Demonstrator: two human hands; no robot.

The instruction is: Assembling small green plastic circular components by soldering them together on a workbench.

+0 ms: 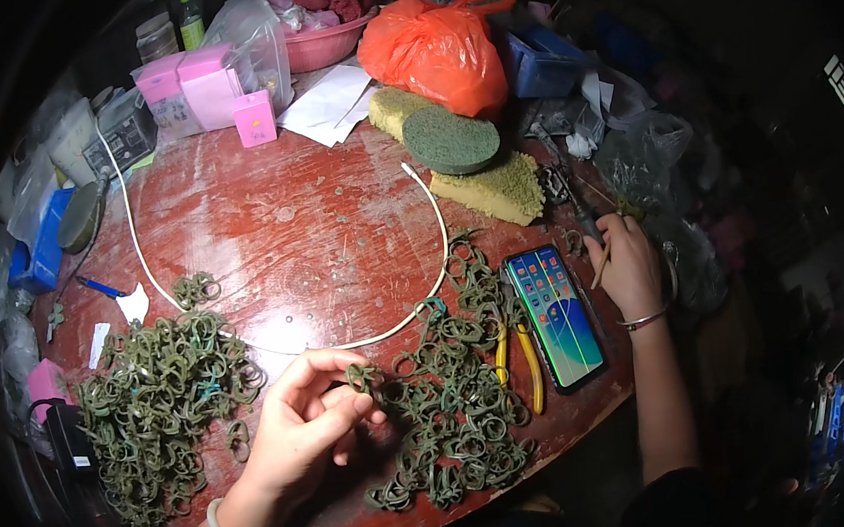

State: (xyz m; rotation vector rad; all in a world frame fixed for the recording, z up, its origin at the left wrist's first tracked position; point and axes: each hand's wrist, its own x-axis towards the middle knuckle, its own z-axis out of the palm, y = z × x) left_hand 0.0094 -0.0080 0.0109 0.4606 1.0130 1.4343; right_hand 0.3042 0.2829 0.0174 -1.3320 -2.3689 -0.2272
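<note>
Between the thumb and fingertips of my left hand (320, 413) is one small dark green ring (360, 376), raised over the table. Around it lie two heaps of similar rings, a left heap (154, 417) and a right heap (457, 431). My right hand (631, 275) is at the table's right edge with its fingers closed around a thin tan stick (601, 266). Close to that hand, a lit smartphone (555, 317) lies face up. Pliers with yellow handles (535, 369) rest between the phone and the right heap.
A white cable (133, 229) loops across the red table (266, 202). Toward the back are yellow sponge blocks (491, 192), a round green pad (451, 138), an orange bag (434, 52), a pink basin (327, 43) and pink boxes (191, 88). Blue trays and plastic bags crowd both sides.
</note>
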